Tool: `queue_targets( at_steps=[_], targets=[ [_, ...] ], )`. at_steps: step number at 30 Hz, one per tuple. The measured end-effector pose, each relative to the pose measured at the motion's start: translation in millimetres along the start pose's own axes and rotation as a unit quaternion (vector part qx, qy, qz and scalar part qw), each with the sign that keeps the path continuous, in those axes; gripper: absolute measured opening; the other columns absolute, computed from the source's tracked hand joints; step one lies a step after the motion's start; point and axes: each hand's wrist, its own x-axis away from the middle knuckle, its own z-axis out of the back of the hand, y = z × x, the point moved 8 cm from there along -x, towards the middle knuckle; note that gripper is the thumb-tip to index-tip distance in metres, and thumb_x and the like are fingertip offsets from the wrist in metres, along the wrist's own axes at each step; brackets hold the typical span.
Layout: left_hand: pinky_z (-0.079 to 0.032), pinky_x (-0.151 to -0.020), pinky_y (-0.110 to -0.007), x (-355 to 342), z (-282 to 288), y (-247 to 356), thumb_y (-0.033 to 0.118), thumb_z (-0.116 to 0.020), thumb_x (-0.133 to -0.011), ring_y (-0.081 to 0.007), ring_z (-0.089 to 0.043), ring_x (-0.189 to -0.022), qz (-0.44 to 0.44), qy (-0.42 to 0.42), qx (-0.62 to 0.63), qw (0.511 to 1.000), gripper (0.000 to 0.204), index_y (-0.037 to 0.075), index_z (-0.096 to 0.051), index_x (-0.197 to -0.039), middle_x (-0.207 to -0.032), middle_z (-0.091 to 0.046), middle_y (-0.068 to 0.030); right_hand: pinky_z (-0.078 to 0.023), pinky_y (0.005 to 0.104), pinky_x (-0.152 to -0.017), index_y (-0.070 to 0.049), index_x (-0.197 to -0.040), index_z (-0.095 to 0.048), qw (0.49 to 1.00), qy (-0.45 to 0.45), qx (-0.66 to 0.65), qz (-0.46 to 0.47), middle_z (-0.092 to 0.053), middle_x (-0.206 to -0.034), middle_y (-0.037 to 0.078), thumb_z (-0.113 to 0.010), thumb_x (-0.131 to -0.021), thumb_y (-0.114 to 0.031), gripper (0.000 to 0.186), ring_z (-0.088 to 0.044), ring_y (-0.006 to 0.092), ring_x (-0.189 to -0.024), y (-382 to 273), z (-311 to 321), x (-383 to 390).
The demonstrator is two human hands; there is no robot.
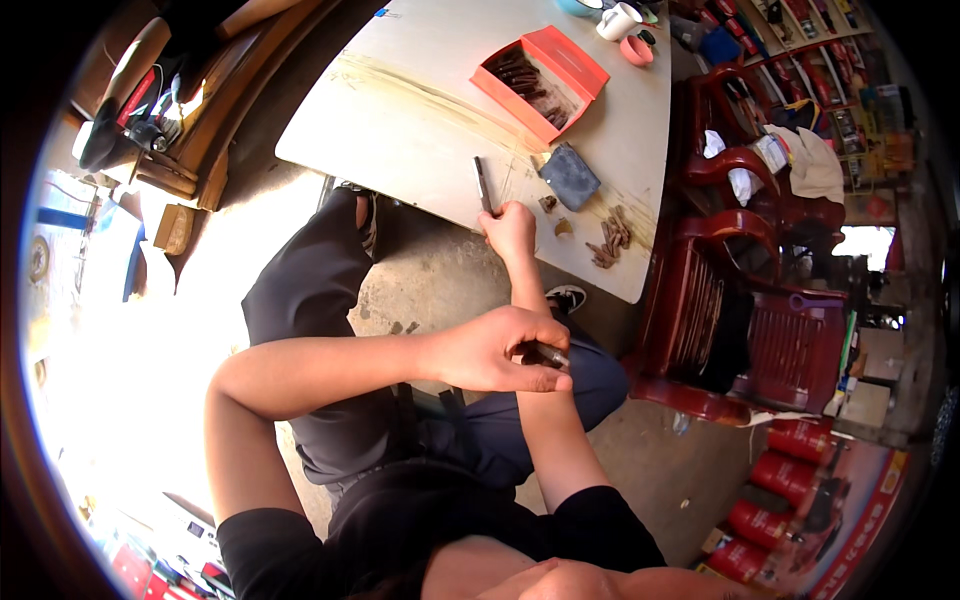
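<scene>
My left hand point(500, 350) crosses over my right forearm, its fingers curled around a small dark brown stick-like piece point(545, 354). Most of that piece is hidden by the thumb and fingers. My right hand point(511, 229) rests at the table's near edge, closed on a slim, pen-shaped metal tool point(481, 184) that points away from me. Right of this hand lie a small brown lump point(548, 203) and a loose pile of brown finger-sized pieces point(611, 238). A dark grey block or folded pouch point(570, 178) lies just beyond them.
On the pale table point(420, 130), an open red box point(573, 68) holds several dark brown sticks. Farther back stand a white mug point(618, 22), a pink cup point(636, 50) and a teal bowl point(578, 6). Red-brown wooden chairs point(790, 330) and red canisters point(783, 477) are at the right.
</scene>
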Motion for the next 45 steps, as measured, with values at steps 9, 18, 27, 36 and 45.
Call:
queue_targets(
  at_steps=[9, 18, 27, 36, 45],
  targets=[
    [-0.033, -0.052, -0.034, 5, 28, 22, 0.011, -0.062, -0.084, -0.0206, -0.042, -0.056, -0.111, 0.205, -0.114, 0.966, 0.028, -0.001, -0.048, -0.063, -0.062, -0.042, -0.0085, -0.026, 0.0192, -0.034, -0.004, -0.086, -0.052, 0.828, 0.115, -0.542, 0.090, -0.043, -0.054, -0.003, -0.053, -0.088, -0.009, 0.005, -0.035, 0.0035, -0.039, -53, 111, 114],
    [-0.034, -0.049, -0.036, -4, 26, 28, 0.020, -0.057, -0.090, -0.0283, -0.041, -0.053, -0.149, 0.220, -0.220, 0.939, 0.032, -0.001, -0.050, -0.066, -0.057, -0.042, -0.0109, -0.023, 0.0185, -0.031, 0.004, -0.090, -0.047, 0.755, 0.226, -0.577, 0.216, -0.042, -0.056, 0.002, -0.054, -0.081, -0.008, 0.017, -0.030, 0.0048, -0.033, -95, 155, 214],
    [-0.042, -0.055, -0.032, -13, 11, 27, 0.024, -0.053, -0.092, -0.0255, -0.053, -0.060, -0.079, 0.147, -0.093, 0.982, 0.027, -0.001, -0.056, -0.081, -0.067, -0.054, -0.0117, -0.034, 0.0187, -0.040, 0.003, -0.094, -0.045, 0.700, 0.110, -0.674, 0.210, -0.047, -0.071, 0.008, -0.056, -0.085, -0.019, 0.026, -0.043, 0.0083, -0.049, -96, 150, 224],
    [-0.045, -0.058, -0.035, -15, 4, 32, 0.011, -0.055, -0.086, -0.0329, -0.057, -0.065, -0.076, 0.084, -0.146, 0.983, 0.009, 0.002, -0.056, -0.088, -0.069, -0.056, -0.0135, -0.047, 0.0246, -0.055, 0.008, -0.112, -0.049, 0.748, 0.389, -0.491, 0.218, -0.062, -0.086, 0.018, -0.050, -0.091, -0.034, 0.048, -0.056, 0.0165, -0.058, -88, 182, 253],
    [-0.047, -0.065, -0.038, -18, -3, 24, 0.005, -0.056, -0.078, -0.0333, -0.060, -0.074, -0.084, 0.055, -0.135, 0.986, 0.023, 0.003, -0.057, -0.100, -0.084, -0.062, -0.0150, -0.055, 0.0346, -0.071, -0.001, -0.082, -0.042, 0.814, 0.298, -0.414, 0.277, -0.039, -0.058, 0.003, -0.058, -0.078, -0.016, 0.023, -0.035, 0.0086, -0.051, -126, 168, 263]
  ],
)
